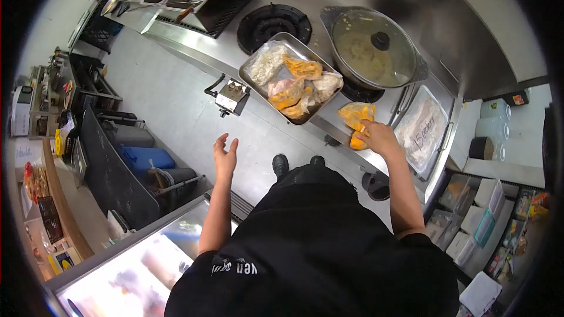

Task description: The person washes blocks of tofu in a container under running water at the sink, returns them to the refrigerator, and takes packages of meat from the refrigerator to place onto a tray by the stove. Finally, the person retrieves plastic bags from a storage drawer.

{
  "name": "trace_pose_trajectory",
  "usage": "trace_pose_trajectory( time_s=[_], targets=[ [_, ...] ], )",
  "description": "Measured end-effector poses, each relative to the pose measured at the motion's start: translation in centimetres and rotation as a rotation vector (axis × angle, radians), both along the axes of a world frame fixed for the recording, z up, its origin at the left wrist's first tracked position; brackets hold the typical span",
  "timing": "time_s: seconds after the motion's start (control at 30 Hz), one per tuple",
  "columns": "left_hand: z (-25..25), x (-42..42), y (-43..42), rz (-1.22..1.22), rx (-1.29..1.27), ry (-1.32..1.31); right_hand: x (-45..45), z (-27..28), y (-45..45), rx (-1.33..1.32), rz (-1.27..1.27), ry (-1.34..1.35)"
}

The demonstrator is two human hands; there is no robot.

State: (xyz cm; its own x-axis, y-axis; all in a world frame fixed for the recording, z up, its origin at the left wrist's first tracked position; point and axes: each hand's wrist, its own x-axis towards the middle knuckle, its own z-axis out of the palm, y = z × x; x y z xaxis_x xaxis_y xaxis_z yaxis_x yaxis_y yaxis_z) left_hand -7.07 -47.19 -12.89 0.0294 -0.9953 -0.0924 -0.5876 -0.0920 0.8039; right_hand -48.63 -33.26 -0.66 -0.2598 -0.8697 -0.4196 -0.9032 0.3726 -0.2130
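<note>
My right hand (380, 139) is closed on the knotted end of a clear plastic bag of orange food (356, 114), at the front edge of the steel counter. Away from everything, my left hand (225, 155) hangs over the floor with its fingers apart and nothing in it. Between the hands and farther back, a metal tray (298, 121) holds several more bags. Some of these show orange food, such as the bag (302, 69) near its middle; a pale, whitish bag (267, 64) lies at its left end.
A large pot (376, 47) with a glass lid stands on a burner behind the tray. Left of it is a bare burner (274, 26). At right lies a covered tray (422, 132) marked "15 orders". A lit, glass-topped case (126, 276) is at lower left.
</note>
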Motion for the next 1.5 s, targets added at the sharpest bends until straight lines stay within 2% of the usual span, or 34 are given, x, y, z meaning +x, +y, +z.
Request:
trace_pose_trajectory(
  time_s=[0.13, 0.23, 0.3, 0.37, 0.43, 0.5, 0.6, 0.7, 0.77, 0.83, 0.97, 1.03, 1.1, 1.17, 1.23, 1.33, 1.4, 1.5],
  targets=[
    [1.2, 0.2, 0.3, -0.019, 0.03, -0.037, -0.1, -0.2, 0.2, -0.014, 0.014, 0.022],
    [1.2, 0.0, 0.0, -0.05, 0.039, -0.069, -0.4, 0.0, 0.1, -0.014, -0.098, -0.028],
    [2.1, -0.5, 0.2, -0.138, -0.1, -0.2, 0.1, -0.9, -0.2, 0.049, -0.167, -0.063],
    [2.9, -2.4, 0.2, -0.153, -0.1, -0.237, 1.9, -2.5, -1.3, -0.46, -0.041, -0.001],
    [2.0, -3.9, -0.1, -0.225, -0.13, -0.122, 4.4, -1.8, -4.6, -0.61, 0.201, -0.18],
    [1.8, -6.6, 0.1, -0.201, 0.04, 0.014, 7.1, -1.6, -8.2, -0.59, 0.414, -0.044],
    [2.9, -10.7, 0.9, -0.16, 0.463, 0.275, 9.9, -3.2, -12.4, -0.515, 0.455, 0.079],
    [2.4, -13.4, 1.2, -0.126, 0.744, 0.502, 10.8, -5.5, -14.2, -0.38, 0.397, -0.004],
    [1.8, -14.8, 1.1, -0.13, 0.735, 0.587, 11.2, -6.3, -14.6, -0.482, 0.353, 0.057],
    [0.9, -16.0, 0.8, -0.103, 0.662, 0.599, 10.8, -6.4, -14.9, -0.473, 0.397, -0.009],
    [1.8, -16.9, 0.7, -0.021, 0.657, 0.549, 10.1, -6.5, -15.4, -0.559, 0.318, -0.214],
    [1.9, -16.6, 0.8, -0.051, 0.674, 0.58, 9.3, -5.2, -15.5, -0.709, 0.055, -0.445],
    [2.1, -16.5, 0.7, -0.024, 0.671, 0.572, 7.3, -3.7, -14.5, -0.741, -0.044, -0.591],
    [2.2, -16.3, 0.4, -0.01, 0.693, 0.64, 4.2, -2.2, -12.0, -0.633, -0.168, -0.758],
    [1.9, -16.1, 0.2, 0.006, 0.711, 0.677, 2.1, -0.2, -8.4, -0.581, -0.294, -1.081],
    [1.8, -16.9, 0.7, 0.047, 0.684, 0.713, -0.1, -2.3, -4.6, -0.528, -0.321, -0.987],
    [2.4, -17.5, 1.0, 0.124, 0.665, 0.737, 0.0, -3.8, -3.5, -0.313, -0.72, -1.091],
    [0.8, -18.1, 0.6, 0.185, 0.688, 0.817, 1.3, -6.6, -5.1, -0.279, -0.86, -0.988]
  ],
)
